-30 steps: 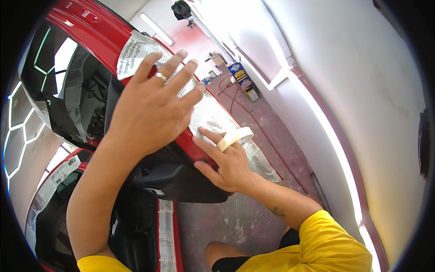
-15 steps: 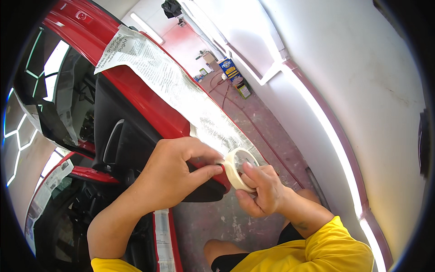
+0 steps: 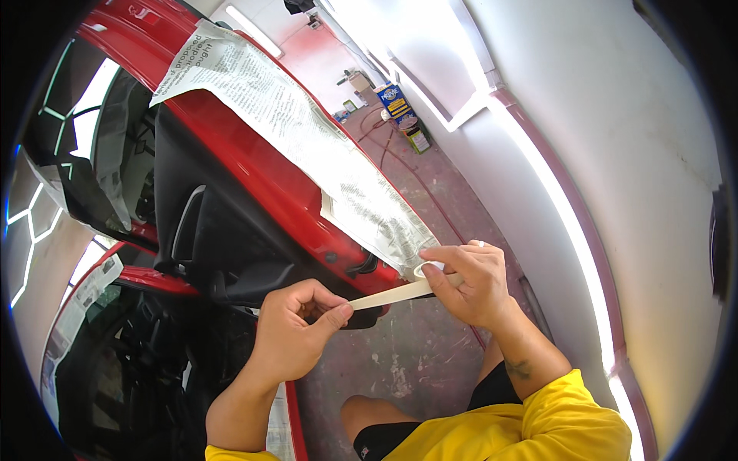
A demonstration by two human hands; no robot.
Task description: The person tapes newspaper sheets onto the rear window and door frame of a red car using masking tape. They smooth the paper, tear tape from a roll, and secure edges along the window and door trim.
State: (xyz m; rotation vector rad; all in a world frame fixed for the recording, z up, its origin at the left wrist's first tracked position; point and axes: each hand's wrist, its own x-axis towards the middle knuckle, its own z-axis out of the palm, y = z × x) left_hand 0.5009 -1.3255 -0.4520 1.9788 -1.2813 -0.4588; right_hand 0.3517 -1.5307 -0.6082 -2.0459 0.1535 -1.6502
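Note:
A strip of cream masking tape (image 3: 390, 295) stretches between my hands. Its free end is pinched between the thumb and fingers of my left hand (image 3: 296, 326). My right hand (image 3: 473, 280) grips the roll, which the fingers mostly hide. Both hands are in front of the edge of an open red car door (image 3: 231, 165), where the dark door latch (image 3: 367, 265) shows. A long sheet of newspaper (image 3: 307, 146) lies along the door's outer side, its near end close to my right hand.
The black inner door panel (image 3: 204, 207) faces left, toward the car's dark interior. More newspaper (image 3: 77, 307) covers an edge at the far left. Paint cans (image 3: 415, 134) and a red hose (image 3: 423, 180) are on the stained floor. A white wall with bright light strips (image 3: 553, 177) rises on the right.
My hands have drawn apart, pulling a length of tape off the roll. The roll has turned from facing me broadly to mostly covered by my right hand. The door latch has come into view.

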